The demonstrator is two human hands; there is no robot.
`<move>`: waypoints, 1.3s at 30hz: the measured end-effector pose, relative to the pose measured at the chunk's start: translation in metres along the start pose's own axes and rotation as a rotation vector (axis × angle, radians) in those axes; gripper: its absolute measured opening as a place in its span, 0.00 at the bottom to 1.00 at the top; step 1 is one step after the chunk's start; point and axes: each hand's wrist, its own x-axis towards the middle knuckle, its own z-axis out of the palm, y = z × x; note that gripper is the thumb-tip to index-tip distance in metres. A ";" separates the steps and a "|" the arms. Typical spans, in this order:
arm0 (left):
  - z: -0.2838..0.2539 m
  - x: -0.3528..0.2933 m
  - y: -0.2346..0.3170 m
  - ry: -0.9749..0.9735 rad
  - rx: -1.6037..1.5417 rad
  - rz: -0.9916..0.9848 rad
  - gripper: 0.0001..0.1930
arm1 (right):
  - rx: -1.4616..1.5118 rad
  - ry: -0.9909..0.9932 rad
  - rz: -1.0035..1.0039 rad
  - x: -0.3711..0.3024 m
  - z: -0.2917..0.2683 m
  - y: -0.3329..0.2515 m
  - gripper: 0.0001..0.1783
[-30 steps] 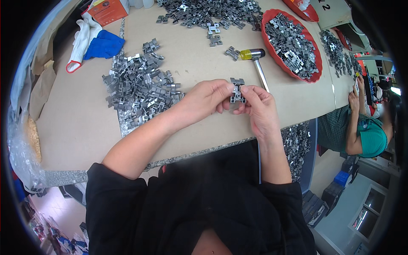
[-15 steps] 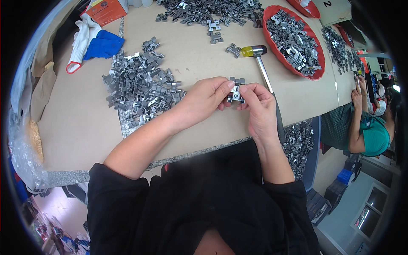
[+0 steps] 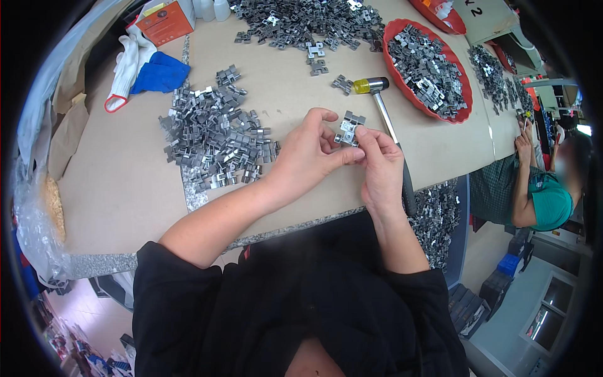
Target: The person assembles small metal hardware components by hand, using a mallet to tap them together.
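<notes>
A small silver metal bracket (image 3: 349, 129) with square tabs and a hole is pinched between the thumb and fingers of my right hand (image 3: 383, 166). Beside it, my left hand (image 3: 308, 147) has its fingers curved and apart, the thumb reaching toward the right fingertips. Whether that thumb touches them I cannot tell. To the left lies a pile of similar metal brackets (image 3: 217, 132). Just beyond my right hand rests a mallet (image 3: 384, 116) with a yellow and black head. One loose bracket (image 3: 342, 84) lies by the mallet's yellow face.
A red scalloped tray (image 3: 468, 78) full of brackets stands at the far right, and a larger heap (image 3: 295, 22) lies at the back. White and blue gloves (image 3: 147, 72) and an orange box (image 3: 166, 24) are at the far left. A co-worker (image 3: 546, 201) works at the right.
My left fingers have let go of the bracket and spread apart. The right hand still holds it, now slightly tilted. The whole view has shifted a little.
</notes>
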 end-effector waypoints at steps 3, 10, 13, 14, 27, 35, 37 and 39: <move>0.000 0.000 0.005 0.059 0.177 0.043 0.20 | -0.041 0.001 0.026 -0.001 0.000 -0.001 0.10; -0.011 0.009 -0.005 0.154 0.456 0.208 0.19 | -0.825 0.053 -0.140 -0.004 -0.026 -0.030 0.16; -0.015 0.007 -0.006 0.137 0.652 0.255 0.18 | -1.474 0.139 -0.511 -0.015 -0.054 -0.037 0.20; -0.014 0.007 -0.005 0.103 0.716 0.265 0.18 | -1.794 0.132 -0.596 -0.021 -0.060 -0.039 0.21; -0.018 0.009 -0.007 0.081 0.708 0.254 0.17 | -1.103 -0.156 0.130 -0.084 -0.042 -0.065 0.14; -0.018 0.010 -0.007 0.081 0.697 0.261 0.19 | -1.275 -0.200 0.002 -0.091 -0.045 -0.056 0.11; -0.016 0.011 -0.009 0.132 0.678 0.275 0.18 | -1.367 -0.215 -0.056 -0.091 -0.043 -0.057 0.11; -0.014 0.012 -0.008 0.176 0.654 0.296 0.18 | -1.406 -0.219 -0.088 -0.091 -0.044 -0.057 0.11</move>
